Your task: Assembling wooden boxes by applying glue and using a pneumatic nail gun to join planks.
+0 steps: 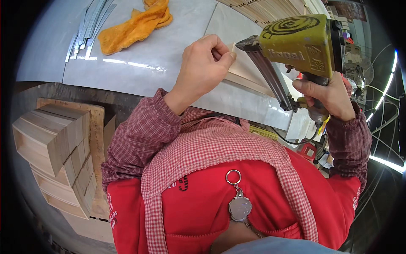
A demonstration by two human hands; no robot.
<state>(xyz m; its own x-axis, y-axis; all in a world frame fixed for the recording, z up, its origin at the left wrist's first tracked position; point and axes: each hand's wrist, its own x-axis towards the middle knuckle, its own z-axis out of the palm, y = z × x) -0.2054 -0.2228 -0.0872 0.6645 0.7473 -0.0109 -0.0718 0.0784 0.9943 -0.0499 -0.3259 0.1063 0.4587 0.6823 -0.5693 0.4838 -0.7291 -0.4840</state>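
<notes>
A yellow-green pneumatic nail gun (pixel 296 40) is gripped by its handle in my right hand (pixel 323 93). Its nose points left, down over a pale wooden piece (pixel 249 81) on the grey worktop (pixel 160 76). My left hand (pixel 205 63) is closed, thumb against curled fingers, at the left end of that wooden piece. Whatever lies between those fingers is hidden. A narrow gap separates the fingertips from the gun's nose. The gun's long slanted magazine partly covers the wood.
An orange cloth (pixel 137 27) lies at the far left of the worktop, beside several thin metal strips (pixel 91 27). Thin wooden parts (pixel 262 9) are stacked at the back. Pale wooden boxes (pixel 38 135) are piled on a board at left. A dark hose (pixel 298 143) hangs below the gun.
</notes>
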